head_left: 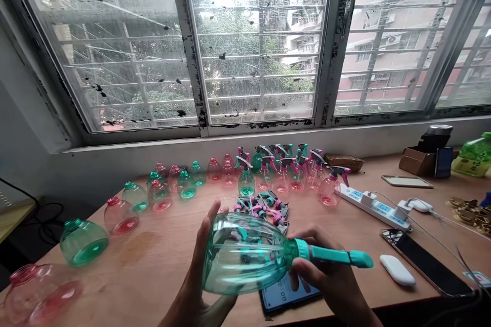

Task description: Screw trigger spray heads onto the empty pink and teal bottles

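Observation:
A green see-through spray bottle (245, 253) lies on its side in the air over the table's near edge, base toward the left. My left hand (201, 260) cups the bottle's body from below and behind, fingers curled round it. My right hand (326, 276) grips the neck where a teal spray head (339, 256) sits, its nozzle pointing right. Behind the bottle lies a pile of loose pink and teal spray heads (264, 207).
Several capless pink and green bottles (134, 196) stand in a row on the wooden table (153, 260), and several bottles fitted with spray heads (291, 171) stand further back. A phone (284, 296) lies under my hands. A power strip (374, 207), another phone (425, 260) and a white case (397, 270) are at right.

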{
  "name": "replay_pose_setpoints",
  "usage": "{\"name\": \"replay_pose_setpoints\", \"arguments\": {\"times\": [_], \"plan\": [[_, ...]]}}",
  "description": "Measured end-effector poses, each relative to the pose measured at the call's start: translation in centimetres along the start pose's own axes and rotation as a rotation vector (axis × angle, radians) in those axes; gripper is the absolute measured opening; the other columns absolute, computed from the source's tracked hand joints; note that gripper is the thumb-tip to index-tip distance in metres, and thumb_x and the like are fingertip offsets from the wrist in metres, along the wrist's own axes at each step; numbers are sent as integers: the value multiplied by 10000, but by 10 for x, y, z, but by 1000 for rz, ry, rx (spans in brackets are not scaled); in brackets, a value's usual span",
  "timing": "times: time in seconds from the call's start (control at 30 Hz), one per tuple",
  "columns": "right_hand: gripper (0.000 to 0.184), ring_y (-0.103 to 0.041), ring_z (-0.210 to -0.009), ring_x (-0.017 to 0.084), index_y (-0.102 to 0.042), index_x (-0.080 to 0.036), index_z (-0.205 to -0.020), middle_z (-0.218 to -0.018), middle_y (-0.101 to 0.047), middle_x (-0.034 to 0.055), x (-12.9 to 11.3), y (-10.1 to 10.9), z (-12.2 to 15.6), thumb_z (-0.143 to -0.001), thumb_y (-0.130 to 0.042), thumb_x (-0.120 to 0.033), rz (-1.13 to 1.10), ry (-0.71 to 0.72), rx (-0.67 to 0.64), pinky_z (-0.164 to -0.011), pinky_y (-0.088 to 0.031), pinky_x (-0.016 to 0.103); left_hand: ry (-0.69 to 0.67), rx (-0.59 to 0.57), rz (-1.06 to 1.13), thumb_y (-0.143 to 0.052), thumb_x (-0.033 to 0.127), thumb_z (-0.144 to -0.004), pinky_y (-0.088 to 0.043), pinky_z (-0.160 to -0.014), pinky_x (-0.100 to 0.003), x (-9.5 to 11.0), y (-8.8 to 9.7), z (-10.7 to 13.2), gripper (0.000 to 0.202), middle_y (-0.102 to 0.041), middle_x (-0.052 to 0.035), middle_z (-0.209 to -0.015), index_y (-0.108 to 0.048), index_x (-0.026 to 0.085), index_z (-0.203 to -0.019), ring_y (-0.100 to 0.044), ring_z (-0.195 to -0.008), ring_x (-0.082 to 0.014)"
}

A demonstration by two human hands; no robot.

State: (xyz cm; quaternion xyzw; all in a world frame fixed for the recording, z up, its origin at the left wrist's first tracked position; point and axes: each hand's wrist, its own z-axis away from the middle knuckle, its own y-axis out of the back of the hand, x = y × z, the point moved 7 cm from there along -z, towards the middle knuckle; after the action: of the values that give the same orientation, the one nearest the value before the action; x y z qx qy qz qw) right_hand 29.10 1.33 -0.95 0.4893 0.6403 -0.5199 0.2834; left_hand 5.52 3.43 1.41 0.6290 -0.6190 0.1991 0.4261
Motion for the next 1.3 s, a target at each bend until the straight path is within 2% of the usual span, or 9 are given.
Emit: {"name": "replay_pose_setpoints", "arguments": {"times": [0.17,0.37,0.43,0.57,0.77,0.93,1.03,1.17,1.3], "plan": [[428,-658,-449,134,-793,-211,-952,-584,-759,-27,-3,0,0,-762,-1043,-502,32,14,23,-458,-447,216,71,-18,-21,-949,569,-810,-454,-1305,-619,2,-1,-4,1148,-336,-92,-1840,-298,429,-1746,-379,-1659,-480],[405,-602,-430,118,-772,-208,-982,-541,-743,-41,0,4,-3,-849,-981,-529,-4,21,38,-524,-517,247,-72,49,0,-708,398,-1069,-520,-1263,-580,2,-9,-3,803,-255,21,-1874,-255,633,-1689,-374,-1685,-375],[399,-599,-428,117,-776,-214,-982,-549,-739,-47,0,5,-4,-841,-987,-521,2,26,40,-501,-508,236,-42,29,0,-748,406,-1044,-541,-1241,-585,-4,-9,-1,908,-242,9,-1879,-170,644,-1702,-446,-1647,-383],[391,-619,-444,116,-788,-219,-982,-579,-749,-43,-3,5,-4,-807,-1019,-482,67,48,32,-464,-477,204,43,-52,8,-948,529,-827,-559,-1227,-575,-13,-7,-3,1174,-345,-93,-1841,-232,469,-1756,-473,-1610,-473],[419,-552,-409,100,-754,-210,-1004,-568,-737,-49,4,4,-6,-852,-974,-532,19,-8,3,-482,-483,233,18,-29,-95,-702,514,-1048,-419,-1303,-661,-10,-9,-3,936,-211,-56,-1888,-85,547,-1750,-413,-1661,-407],[387,-583,-451,125,-768,-207,-1004,-564,-739,-40,3,4,-6,-855,-975,-498,93,38,19,-484,-485,242,102,-58,-69,-927,560,-843,-450,-1301,-622,-9,-5,-5,1186,-300,-105,-1855,-185,469,-1763,-517,-1585,-438],[380,-604,-455,134,-769,-217,-1015,-576,-751,-42,2,5,-5,-845,-986,-478,106,46,43,-480,-493,248,106,-67,-33,-903,535,-881,-496,-1280,-594,-7,-3,-7,1089,-357,-102,-1829,-255,452,-1752,-559,-1552,-425],[403,-610,-442,136,-760,-225,-1024,-553,-751,-53,2,6,-4,-851,-975,-519,78,26,68,-539,-542,275,-66,-47,-78,-810,355,-997,-493,-1275,-607,-3,-4,-4,1037,-198,-35,-1888,-117,576,-1736,-399,-1669,-394],[416,-612,-443,146,-759,-221,-1026,-551,-751,-53,2,6,-3,-851,-972,-531,84,22,62,-547,-544,289,-65,-83,-60,-824,308,-982,-521,-1246,-612,-8,-8,0,1169,-113,-62,-1903,28,577,-1735,-460,-1634,-402]]}}
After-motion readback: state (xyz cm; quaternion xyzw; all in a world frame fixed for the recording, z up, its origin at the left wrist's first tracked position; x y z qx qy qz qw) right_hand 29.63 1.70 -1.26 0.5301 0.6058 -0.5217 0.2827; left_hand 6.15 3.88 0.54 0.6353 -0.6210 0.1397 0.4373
